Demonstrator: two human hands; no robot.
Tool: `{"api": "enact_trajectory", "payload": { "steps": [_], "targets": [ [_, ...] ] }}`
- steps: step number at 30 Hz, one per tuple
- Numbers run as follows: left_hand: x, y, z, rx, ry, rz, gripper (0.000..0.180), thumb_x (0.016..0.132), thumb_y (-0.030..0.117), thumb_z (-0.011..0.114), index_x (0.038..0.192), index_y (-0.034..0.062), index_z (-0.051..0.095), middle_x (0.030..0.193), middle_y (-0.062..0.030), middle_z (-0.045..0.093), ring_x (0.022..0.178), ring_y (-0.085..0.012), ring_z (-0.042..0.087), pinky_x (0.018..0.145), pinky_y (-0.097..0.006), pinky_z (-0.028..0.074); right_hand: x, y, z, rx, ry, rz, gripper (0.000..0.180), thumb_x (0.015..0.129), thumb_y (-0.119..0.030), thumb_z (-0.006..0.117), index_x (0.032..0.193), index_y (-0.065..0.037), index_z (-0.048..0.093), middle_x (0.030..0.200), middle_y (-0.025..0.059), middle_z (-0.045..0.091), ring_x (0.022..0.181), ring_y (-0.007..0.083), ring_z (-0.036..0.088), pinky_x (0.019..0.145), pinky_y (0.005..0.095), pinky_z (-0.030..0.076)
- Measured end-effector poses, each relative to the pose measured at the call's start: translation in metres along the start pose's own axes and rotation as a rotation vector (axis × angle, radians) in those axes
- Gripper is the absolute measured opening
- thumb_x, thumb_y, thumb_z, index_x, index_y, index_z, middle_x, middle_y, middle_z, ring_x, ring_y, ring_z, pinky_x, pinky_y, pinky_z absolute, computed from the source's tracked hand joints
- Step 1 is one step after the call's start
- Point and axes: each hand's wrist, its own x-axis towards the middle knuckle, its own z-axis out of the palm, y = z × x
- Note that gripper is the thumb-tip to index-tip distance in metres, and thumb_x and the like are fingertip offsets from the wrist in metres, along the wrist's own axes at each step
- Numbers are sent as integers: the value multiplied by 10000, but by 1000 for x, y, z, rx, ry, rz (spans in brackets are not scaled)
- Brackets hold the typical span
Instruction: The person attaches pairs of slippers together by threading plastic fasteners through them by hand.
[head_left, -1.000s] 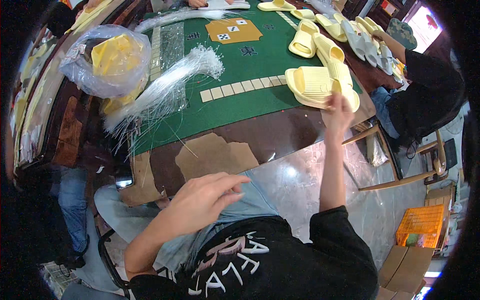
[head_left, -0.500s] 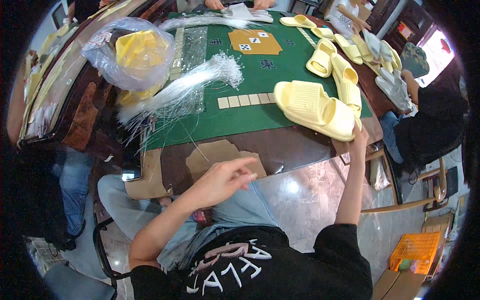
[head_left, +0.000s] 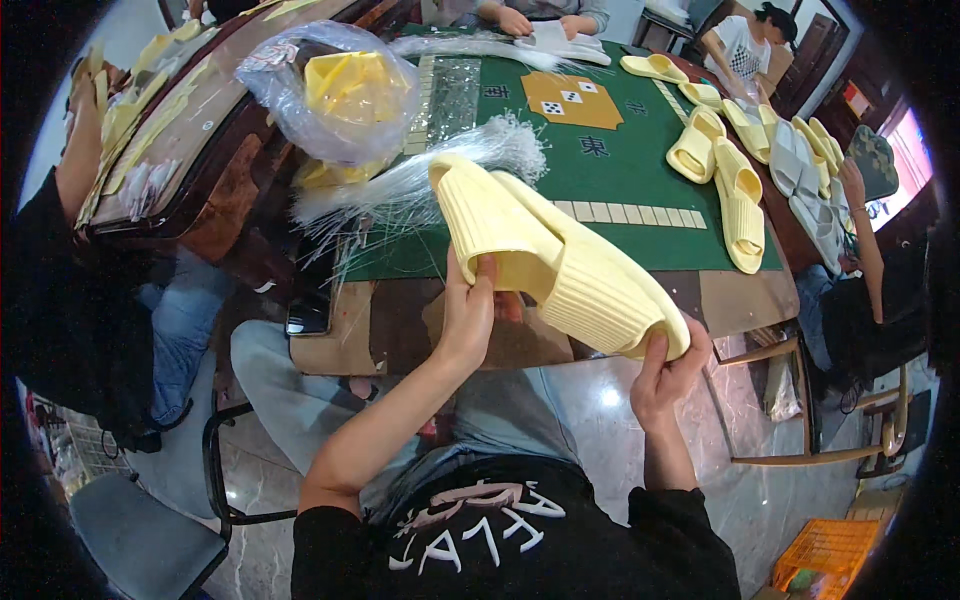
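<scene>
In front of me, above the table's near edge, I hold a pair of pale yellow ribbed slide slippers, tilted and overlapping. My left hand grips the edge of the left-hand slipper, thumb on the near side. My right hand is closed round the lower right end of the pair, thumb on top. Behind the left part of the pair lies a loose bundle of thin clear plastic ties. More yellow slippers, including a standing-out ribbed slipper, lie along the table's right side.
A clear plastic bag with yellow pieces sits at the back left. The table has a green printed mat and cardboard along its edge. Grey slippers lie near a co-worker's arm. Another co-worker's hands are across the table.
The slippers have been lifted off the table and brought left toward me. My left hand, empty before, now grips them too. The view has shifted somewhat.
</scene>
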Motion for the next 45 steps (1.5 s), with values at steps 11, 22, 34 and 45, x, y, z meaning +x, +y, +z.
{"api": "enact_trajectory", "payload": {
  "steps": [11,22,34,45],
  "targets": [
    [27,99,-61,411,345,996,437,862,90,541,1282,53,427,1182,-70,521,1099,-176,499,958,-321,383,10,37,5,239,-180,482,274,882,-83,526,1135,16,489,1045,96,533,981,165,498,876,270,386],
    [78,50,-45,1314,78,922,362,803,46,445,1131,111,585,1058,-142,588,949,-334,540,841,-389,439,18,20,65,161,-331,423,230,888,-96,542,1100,-9,565,1031,111,591,881,188,574,766,287,457],
    [86,-5,-54,1426,142,849,265,716,-11,542,970,43,591,904,-103,571,891,-276,514,809,-349,437,81,76,131,178,-354,403,161,857,-136,597,935,-3,645,805,104,628,632,173,576,591,281,451],
    [84,-6,-47,1387,136,774,285,719,-57,506,976,45,580,925,-120,561,917,-308,539,785,-383,458,134,84,252,34,-642,201,204,824,-255,597,879,-80,688,758,176,631,704,347,612,636,409,471]
  ]
}}
